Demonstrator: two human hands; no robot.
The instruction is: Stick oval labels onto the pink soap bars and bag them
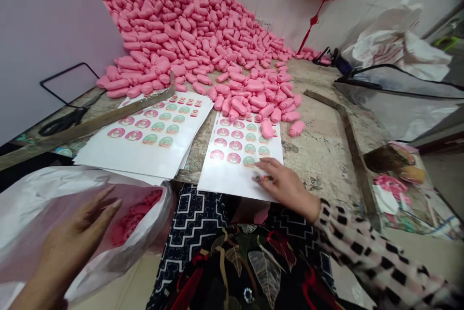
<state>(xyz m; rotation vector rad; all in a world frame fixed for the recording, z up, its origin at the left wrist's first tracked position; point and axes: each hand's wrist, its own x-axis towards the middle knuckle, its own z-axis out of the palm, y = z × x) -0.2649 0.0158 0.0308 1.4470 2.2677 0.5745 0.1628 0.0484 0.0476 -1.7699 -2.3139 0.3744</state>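
My left hand (81, 232) hovers over the mouth of a large white plastic bag (36, 186), its thumb and fingers apart and nothing visible in them. Inside that bag lie several deeper-pink bottles (134, 218). My right hand (284, 186) is low over the right-hand sticker sheet (232, 177), fingers spread, fingertips near the lowest green label. A small multicoloured patch shows by its thumb; I cannot tell what it is. Rows of pink and green dome-shaped stickers cover this sheet's upper part, and loose pink bottles (267, 128) rest on its top edge.
A stack of sticker sheets (137, 155) lies to the left, with a wooden strip (90, 126) across it. Black scissors (63, 121) are farther left. Pink bottles (181, 24) are heaped against the wall. Another wooden strip (350, 136) edges the table (315, 155) on the right.
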